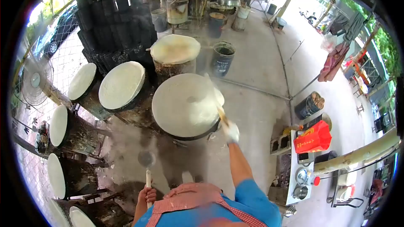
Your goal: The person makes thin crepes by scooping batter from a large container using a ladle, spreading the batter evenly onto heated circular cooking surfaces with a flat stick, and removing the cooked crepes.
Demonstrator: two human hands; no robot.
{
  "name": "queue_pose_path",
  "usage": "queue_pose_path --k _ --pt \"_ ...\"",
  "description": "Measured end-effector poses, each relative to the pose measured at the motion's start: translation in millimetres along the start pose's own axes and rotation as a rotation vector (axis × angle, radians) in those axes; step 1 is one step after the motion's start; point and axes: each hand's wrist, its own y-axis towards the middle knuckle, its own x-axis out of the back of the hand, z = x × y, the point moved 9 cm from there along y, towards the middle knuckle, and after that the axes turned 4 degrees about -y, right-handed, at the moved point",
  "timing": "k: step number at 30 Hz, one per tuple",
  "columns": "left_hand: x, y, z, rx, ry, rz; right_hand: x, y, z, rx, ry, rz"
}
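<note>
My right hand [230,132], in a white glove, is closed around a wooden-handled paddle [222,114]. Its far end is pale and lies along the right rim of a large round pan [202,135] coated with a smooth cream-white layer [181,105]. Some white material bulges past the rim beside the paddle; where it ends and the paddle begins is unclear. Low on the left, my bare left hand [147,195] grips the light handle of a ladle [147,159]. The ladle's round grey head hangs over the floor, apart from the pan.
Several more white-coated pans [122,85] curve along the left on drum-like stoves. A yellowish-topped pan [175,49] stands behind, near a dark bucket [223,58]. Stacked black tiles [111,27] rise at back left. A red bag [313,138] sits on a right-hand table.
</note>
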Motion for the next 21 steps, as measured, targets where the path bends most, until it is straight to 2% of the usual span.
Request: queue_pose_path --k 1,3,5,6,7,9,11,13,15,18,21 --pt "3 6 4 0.061 0.022 0.036 -20 54 1 0.097 -0.013 -0.081" --pt "14 2 -4 0.097 0.094 0.052 -23 105 43 -0.026 -0.028 0.034" --pt "20 -8 -12 -0.009 0.216 -0.021 -53 123 12 0.057 0.447 0.069" --pt "22 -6 -20 -0.089 0.286 -0.058 -72 109 -15 -0.095 0.499 0.082" --pt "26 -8 -33 -0.178 0.467 -0.072 -86 87 -27 -0.127 0.57 0.069" --pt "42 -6 -43 -0.154 0.268 -0.188 -114 25 -31 -0.109 0.729 0.029" --pt "76 4 -85 -0.074 0.318 -0.162 -79 -32 54 0.061 0.174 0.111" --pt "15 -12 -51 -0.075 0.091 -0.175 -68 -38 34 -0.188 0.183 0.281" --pt "14 -20 -72 -0.026 0.108 -0.075 -18 -36 11 -0.416 0.516 0.048" --pt "3 -32 -93 -0.145 0.13 -0.068 -64 -70 -23 -0.502 0.675 0.104" --pt "-1 -25 -93 0.004 -0.146 -0.012 -97 -99 1 -0.449 0.798 0.129"
